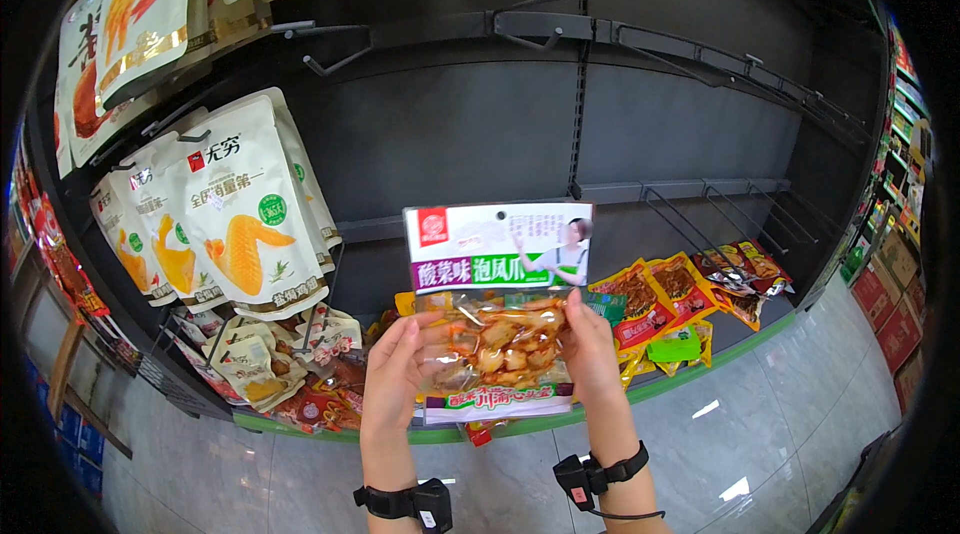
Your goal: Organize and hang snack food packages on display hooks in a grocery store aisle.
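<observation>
Both hands hold a clear plastic packet of pickled chicken feet (510, 342) upright in front of the shelf. Its white header card has a hang hole and a purple and green band. My left hand (401, 369) grips the packet's left edge, with some fingers behind the clear film. At the right edge, my right hand (589, 335) pinches the packet with the thumb in front. White pouches with a chicken wing picture (244, 211) hang on hooks to the left. Behind the packet, yellow and red snack bags (637, 301) lie on the bottom shelf.
Metal hooks (525, 31) stick out from a dark rack (480, 121) with a green lower edge (720, 357). More white pouches (146, 16) hang at the upper left. Small snack bags (262, 369) are piled at the lower left. Cardboard boxes (889, 294) stand at the far right on tiled floor.
</observation>
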`<state>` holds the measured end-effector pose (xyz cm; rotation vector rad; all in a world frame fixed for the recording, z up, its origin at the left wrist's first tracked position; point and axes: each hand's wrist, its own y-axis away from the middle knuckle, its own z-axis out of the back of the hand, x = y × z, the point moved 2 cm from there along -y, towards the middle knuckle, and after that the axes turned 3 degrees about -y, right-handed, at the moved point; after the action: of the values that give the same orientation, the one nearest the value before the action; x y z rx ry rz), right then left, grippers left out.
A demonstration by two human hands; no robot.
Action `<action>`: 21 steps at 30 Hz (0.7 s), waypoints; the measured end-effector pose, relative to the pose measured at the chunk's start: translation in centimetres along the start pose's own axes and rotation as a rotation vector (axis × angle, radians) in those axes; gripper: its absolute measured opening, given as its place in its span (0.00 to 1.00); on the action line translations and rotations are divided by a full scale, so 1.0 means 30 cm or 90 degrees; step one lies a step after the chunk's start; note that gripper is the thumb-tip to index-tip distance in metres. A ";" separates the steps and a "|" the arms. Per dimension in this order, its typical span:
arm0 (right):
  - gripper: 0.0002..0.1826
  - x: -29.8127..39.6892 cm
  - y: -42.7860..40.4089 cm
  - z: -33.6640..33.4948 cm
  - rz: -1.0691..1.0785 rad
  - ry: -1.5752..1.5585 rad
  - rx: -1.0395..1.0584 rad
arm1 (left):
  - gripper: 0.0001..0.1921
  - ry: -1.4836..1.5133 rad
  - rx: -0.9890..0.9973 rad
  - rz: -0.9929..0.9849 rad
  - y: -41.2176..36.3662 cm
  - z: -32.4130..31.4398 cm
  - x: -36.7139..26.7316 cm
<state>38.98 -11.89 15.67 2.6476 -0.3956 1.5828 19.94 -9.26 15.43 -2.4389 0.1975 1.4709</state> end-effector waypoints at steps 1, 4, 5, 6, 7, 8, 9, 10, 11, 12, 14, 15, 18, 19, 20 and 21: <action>0.21 0.019 0.003 -0.002 0.022 -0.039 -0.004 | 0.15 -0.034 -0.029 -0.020 0.001 0.002 -0.008; 0.21 0.035 0.001 0.025 0.036 -0.048 -0.012 | 0.14 -0.050 -0.015 -0.041 -0.003 -0.003 -0.012; 0.21 0.041 0.002 0.030 0.038 -0.049 -0.010 | 0.14 -0.057 -0.014 -0.048 -0.004 -0.009 -0.013; 0.21 0.040 0.001 0.031 0.037 -0.050 -0.011 | 0.14 -0.058 -0.014 -0.048 -0.003 -0.012 -0.015; 0.20 0.039 0.001 0.032 0.037 -0.049 -0.003 | 0.14 -0.068 -0.019 -0.056 -0.001 -0.017 -0.018; 0.20 0.038 0.001 0.033 0.037 -0.048 0.004 | 0.14 -0.078 -0.023 -0.063 -0.001 -0.021 -0.020; 0.20 0.037 0.000 0.031 0.037 -0.049 0.004 | 0.14 -0.079 -0.024 -0.063 0.000 -0.021 -0.020; 0.20 0.036 -0.001 0.029 0.046 -0.044 0.002 | 0.14 -0.087 -0.026 -0.069 0.000 -0.021 -0.022; 0.20 0.035 -0.002 0.027 0.054 -0.038 0.000 | 0.13 -0.095 -0.028 -0.074 0.000 -0.021 -0.022; 0.20 0.034 -0.003 0.029 0.055 -0.039 -0.001 | 0.13 -0.096 -0.027 -0.074 0.000 -0.022 -0.022; 0.20 0.032 -0.006 0.032 0.063 -0.037 -0.004 | 0.13 -0.085 -0.041 -0.090 0.000 -0.023 -0.022; 0.20 0.034 -0.005 0.032 0.063 -0.038 -0.005 | 0.13 -0.086 -0.040 -0.090 -0.001 -0.022 -0.021; 0.20 0.042 -0.002 0.035 0.072 -0.034 -0.007 | 0.12 -0.100 -0.036 -0.110 -0.003 -0.025 -0.026; 0.21 0.044 -0.002 0.040 0.068 -0.011 -0.014 | 0.12 -0.127 -0.055 -0.140 -0.001 -0.034 -0.033; 0.21 0.046 -0.001 0.043 0.065 0.012 -0.020 | 0.11 -0.155 -0.074 -0.170 0.001 -0.042 -0.040; 0.21 0.048 -0.001 0.044 0.065 0.011 -0.021 | 0.11 -0.155 -0.073 -0.170 0.003 -0.050 -0.042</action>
<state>40.76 -12.36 16.29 2.6273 -0.5594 1.6111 20.58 -9.85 17.18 -2.2356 -0.2602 1.6725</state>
